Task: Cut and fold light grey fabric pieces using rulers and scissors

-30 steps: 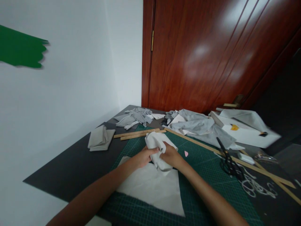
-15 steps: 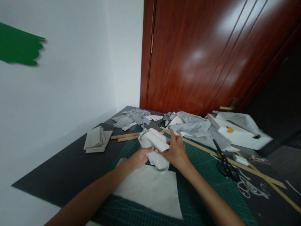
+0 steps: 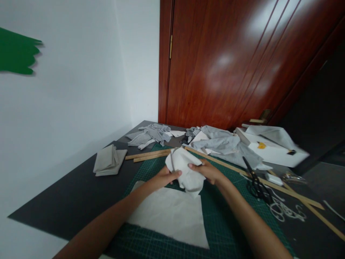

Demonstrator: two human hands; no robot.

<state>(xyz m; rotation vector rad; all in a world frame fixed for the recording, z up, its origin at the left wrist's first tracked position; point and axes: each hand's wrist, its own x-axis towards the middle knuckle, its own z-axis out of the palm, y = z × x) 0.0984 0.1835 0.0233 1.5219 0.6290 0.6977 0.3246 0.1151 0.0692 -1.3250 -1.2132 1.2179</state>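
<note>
Both hands hold a crumpled piece of white fabric (image 3: 187, 171) above a green cutting mat (image 3: 229, 208). My left hand (image 3: 165, 177) grips its left side, thumb pressed on the front. On the right side, my right hand (image 3: 208, 171) pinches it with the thumb on top and the fingers behind. Beneath the hands a flat off-white fabric piece (image 3: 169, 216) lies on the mat, partly covered by my left forearm.
Folded beige cloth (image 3: 109, 162) sits at left. Grey fabric scraps (image 3: 152, 136) and a larger grey cloth heap (image 3: 223, 142) lie behind. Wooden strips (image 3: 151, 155), black scissors (image 3: 256, 181), white cord (image 3: 283, 210) and a white box (image 3: 277, 151) are also on the dark table (image 3: 72, 198).
The white fabric has been turned and spread wider between the hands. My right hand's raised index finger has come down, and that hand now grips the fabric's right side.
</note>
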